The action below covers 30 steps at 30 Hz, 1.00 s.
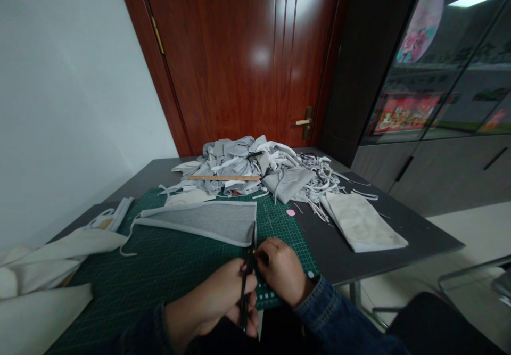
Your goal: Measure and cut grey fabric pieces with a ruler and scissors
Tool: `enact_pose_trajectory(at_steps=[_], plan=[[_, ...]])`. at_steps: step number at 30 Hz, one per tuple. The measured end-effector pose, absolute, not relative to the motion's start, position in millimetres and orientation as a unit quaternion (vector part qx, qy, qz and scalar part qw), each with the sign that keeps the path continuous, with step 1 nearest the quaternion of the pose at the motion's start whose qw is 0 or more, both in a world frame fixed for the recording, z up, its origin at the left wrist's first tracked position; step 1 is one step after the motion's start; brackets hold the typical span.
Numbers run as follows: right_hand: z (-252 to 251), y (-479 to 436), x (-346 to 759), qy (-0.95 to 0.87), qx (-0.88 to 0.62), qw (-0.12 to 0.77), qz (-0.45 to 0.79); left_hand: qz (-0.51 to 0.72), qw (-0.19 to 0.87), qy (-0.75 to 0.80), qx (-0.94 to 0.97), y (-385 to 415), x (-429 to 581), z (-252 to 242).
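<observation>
Grey jersey fabric (197,219) is laid flat on a green cutting mat (167,275), its tip pinched by the right hand (281,270), black scissors (246,286) gripped closed-fisted in the left hand (209,304); a heap of fabric scraps (239,166) and a wooden ruler (223,178) are left just beyond.

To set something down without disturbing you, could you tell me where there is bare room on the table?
Dark tabletop shows between the green cutting mat and the folded white fabric; more lies in front of that fabric. The far end is crowded with a heap of grey fabric strips.
</observation>
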State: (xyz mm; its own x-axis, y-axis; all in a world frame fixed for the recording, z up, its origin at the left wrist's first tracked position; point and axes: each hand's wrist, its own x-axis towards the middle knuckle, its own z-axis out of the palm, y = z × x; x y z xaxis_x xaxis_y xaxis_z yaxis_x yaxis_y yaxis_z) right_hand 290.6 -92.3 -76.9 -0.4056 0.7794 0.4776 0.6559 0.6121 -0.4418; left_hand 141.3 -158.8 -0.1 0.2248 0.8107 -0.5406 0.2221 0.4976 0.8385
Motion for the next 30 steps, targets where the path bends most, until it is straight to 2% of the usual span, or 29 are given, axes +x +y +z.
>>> enact_pose_trajectory(at_steps=[17,30], plan=[[-68.4,-95.4,291.5,-0.828,-0.446,0.317,0.124,0.220,0.636,0.570,0.471,-141.7,135.8,5.6],[-69.8,-94.4,290.8,-0.824,-0.443,0.335,0.115,0.217,0.623,0.569,0.490,-135.0,135.7,-3.0]])
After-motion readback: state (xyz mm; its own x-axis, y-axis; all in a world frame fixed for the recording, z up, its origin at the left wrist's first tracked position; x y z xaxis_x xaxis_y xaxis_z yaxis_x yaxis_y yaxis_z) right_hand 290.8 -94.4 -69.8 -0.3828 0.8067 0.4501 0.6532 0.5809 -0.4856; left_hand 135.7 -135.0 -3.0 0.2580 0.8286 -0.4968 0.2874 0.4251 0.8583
